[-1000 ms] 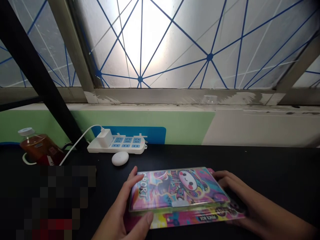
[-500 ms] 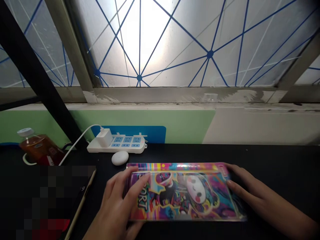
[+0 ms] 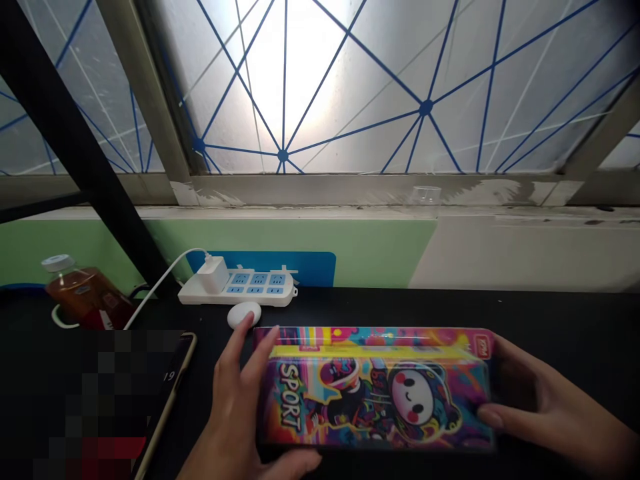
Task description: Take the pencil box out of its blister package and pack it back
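Note:
A bright box printed with cartoon figures and the word SPORT [image 3: 370, 400], perhaps a pencil case, lies lengthwise before me, its printed face turned up towards me. Around its right end is my right hand [image 3: 543, 393], thumb on the front face and the other fingers behind the edge, mostly hidden. At the left end my left hand [image 3: 240, 407] is open with fingers spread. One of its fingertips meets the box's upper left corner, another reaches towards a small white rounded case [image 3: 244, 315], and the thumb lies just below the lower edge.
Behind stands a white power strip [image 3: 240, 297] with a plugged-in charger [image 3: 213, 274] and cable. To the left are a phone [image 3: 167, 400] with a pale edge and a tilted bottle of brown drink [image 3: 90, 293]. A black slanting bar [image 3: 100, 160] crosses before the window.
The box has tilted so its face shows more fully, and its right end sits farther right. My left fingers have slid off its face to the left edge and spread.

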The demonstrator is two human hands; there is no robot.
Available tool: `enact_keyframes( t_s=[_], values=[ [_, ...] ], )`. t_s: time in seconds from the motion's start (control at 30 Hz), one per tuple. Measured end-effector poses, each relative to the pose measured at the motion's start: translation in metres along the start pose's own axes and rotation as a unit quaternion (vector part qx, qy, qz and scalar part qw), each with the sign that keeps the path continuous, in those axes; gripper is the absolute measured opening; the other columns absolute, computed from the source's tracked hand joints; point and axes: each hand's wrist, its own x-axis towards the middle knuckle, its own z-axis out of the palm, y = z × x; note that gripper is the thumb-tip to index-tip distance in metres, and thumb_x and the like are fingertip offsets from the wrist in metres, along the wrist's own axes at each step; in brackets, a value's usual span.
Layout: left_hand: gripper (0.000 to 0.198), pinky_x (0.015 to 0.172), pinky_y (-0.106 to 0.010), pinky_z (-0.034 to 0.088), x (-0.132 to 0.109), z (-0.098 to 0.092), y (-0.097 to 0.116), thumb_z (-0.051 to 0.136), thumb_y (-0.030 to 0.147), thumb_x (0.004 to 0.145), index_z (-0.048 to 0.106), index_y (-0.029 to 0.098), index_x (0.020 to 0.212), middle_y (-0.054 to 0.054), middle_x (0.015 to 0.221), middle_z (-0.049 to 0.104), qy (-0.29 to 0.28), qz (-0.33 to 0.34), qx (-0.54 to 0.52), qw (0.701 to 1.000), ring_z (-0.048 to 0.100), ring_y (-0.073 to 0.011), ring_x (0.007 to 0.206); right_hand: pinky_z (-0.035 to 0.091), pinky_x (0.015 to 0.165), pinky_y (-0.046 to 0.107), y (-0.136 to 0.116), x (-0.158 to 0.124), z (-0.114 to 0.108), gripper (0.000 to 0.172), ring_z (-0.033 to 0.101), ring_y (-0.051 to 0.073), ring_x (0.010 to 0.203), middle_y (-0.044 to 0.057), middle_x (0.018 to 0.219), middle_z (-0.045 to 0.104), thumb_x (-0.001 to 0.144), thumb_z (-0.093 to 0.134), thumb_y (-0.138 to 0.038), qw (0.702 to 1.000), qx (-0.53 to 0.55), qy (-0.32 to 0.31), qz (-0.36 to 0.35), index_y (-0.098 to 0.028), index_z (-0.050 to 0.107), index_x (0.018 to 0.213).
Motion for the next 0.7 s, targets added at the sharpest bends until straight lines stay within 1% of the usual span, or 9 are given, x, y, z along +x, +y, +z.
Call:
enact_keyframes(
  t_s=[0.07,0.13,0.2,0.23,0.3,0.33,0.4,0.57,0.7],
  values=[
    [0.103,0.109,-0.06,0.047,0.002,0.001,0.007,0.088,0.046,0.075,0.028,0.048,0.158,-0.009,0.167,0.029,0.014,-0.096,-0.119,0.988,0.041,-0.0456,0.146,0.068,0.078,0.042,-0.005,-0.002,-0.002,0.062,0.077,0.037,0.096,0.01,0.11,0.079,0.062,0.092,-0.044,1.0,-0.009,0.004,-0.022,-0.03,0.071,0.118],
    [0.104,0.098,-0.051,0.058,0.004,0.001,0.015,0.086,0.046,0.078,0.022,0.046,0.16,-0.011,0.153,0.052,0.007,-0.182,-0.233,0.955,0.06,-0.0388,0.131,0.068,0.078,0.04,-0.015,-0.006,0.0,0.05,0.077,0.035,0.097,0.008,0.107,0.078,0.062,0.094,-0.04,0.999,-0.019,0.012,-0.043,-0.029,0.072,0.105],
    [0.096,0.088,-0.04,0.063,0.006,0.0,0.019,0.086,0.043,0.078,0.031,0.043,0.157,-0.008,0.131,0.068,-0.004,-0.215,-0.288,0.933,0.073,-0.0315,0.111,0.068,0.078,0.039,-0.024,-0.009,0.005,0.042,0.075,0.034,0.099,0.007,0.106,0.077,0.064,0.093,-0.043,0.998,-0.012,0.037,-0.054,-0.029,0.071,0.097],
    [0.085,0.085,-0.036,0.063,0.006,0.0,0.02,0.087,0.042,0.077,0.043,0.041,0.15,-0.006,0.122,0.072,-0.008,-0.213,-0.288,0.934,0.075,-0.0292,0.104,0.068,0.078,0.039,-0.027,-0.01,0.007,0.041,0.075,0.034,0.101,0.007,0.106,0.077,0.065,0.093,-0.046,0.997,-0.005,0.054,-0.058,-0.03,0.07,0.095],
    [0.057,0.083,-0.031,0.062,0.008,-0.002,0.018,0.088,0.04,0.074,0.066,0.036,0.126,-0.003,0.113,0.076,-0.02,-0.191,-0.253,0.948,0.076,-0.0273,0.1,0.067,0.08,0.038,-0.03,-0.009,0.008,0.041,0.074,0.034,0.105,0.006,0.108,0.077,0.065,0.092,-0.051,0.995,-0.012,0.074,-0.07,-0.03,0.07,0.093],
    [0.045,0.084,-0.029,0.062,0.008,-0.003,0.017,0.088,0.04,0.073,0.071,0.035,0.115,-0.003,0.113,0.076,-0.027,-0.181,-0.232,0.955,0.076,-0.0271,0.101,0.067,0.082,0.039,-0.031,-0.007,0.006,0.041,0.074,0.034,0.106,0.006,0.109,0.077,0.065,0.092,-0.051,0.994,-0.033,0.07,-0.081,-0.03,0.071,0.094],
    [0.032,0.09,-0.029,0.06,0.01,-0.004,0.014,0.087,0.037,0.074,0.075,0.035,0.104,-0.001,0.116,0.077,-0.035,-0.166,-0.205,0.964,0.075,-0.0266,0.107,0.066,0.085,0.039,-0.029,-0.003,0.001,0.041,0.074,0.034,0.107,0.007,0.111,0.077,0.066,0.092,-0.049,0.989,-0.095,0.045,-0.107,-0.03,0.074,0.097],
    [0.033,0.107,-0.033,0.052,0.011,-0.005,0.01,0.085,0.031,0.075,0.074,0.035,0.105,0.0,0.121,0.076,-0.037,-0.136,-0.194,0.971,0.064,-0.0273,0.129,0.064,0.091,0.039,-0.026,0.003,-0.008,0.039,0.073,0.032,0.11,0.006,0.116,0.076,0.078,0.083,-0.049,0.978,-0.164,-0.004,-0.129,-0.03,0.073,0.111],
    [0.043,0.114,-0.043,0.046,0.011,-0.011,0.013,0.087,0.046,0.076,0.071,0.033,0.115,-0.005,0.138,0.068,-0.065,-0.141,-0.2,0.967,0.058,-0.0321,0.136,0.062,0.096,0.043,-0.021,-0.003,-0.015,0.05,0.069,0.034,0.119,0.005,0.131,0.072,0.081,0.079,-0.053,0.98,-0.166,-0.04,-0.107,-0.034,0.07,0.126]
  ],
)
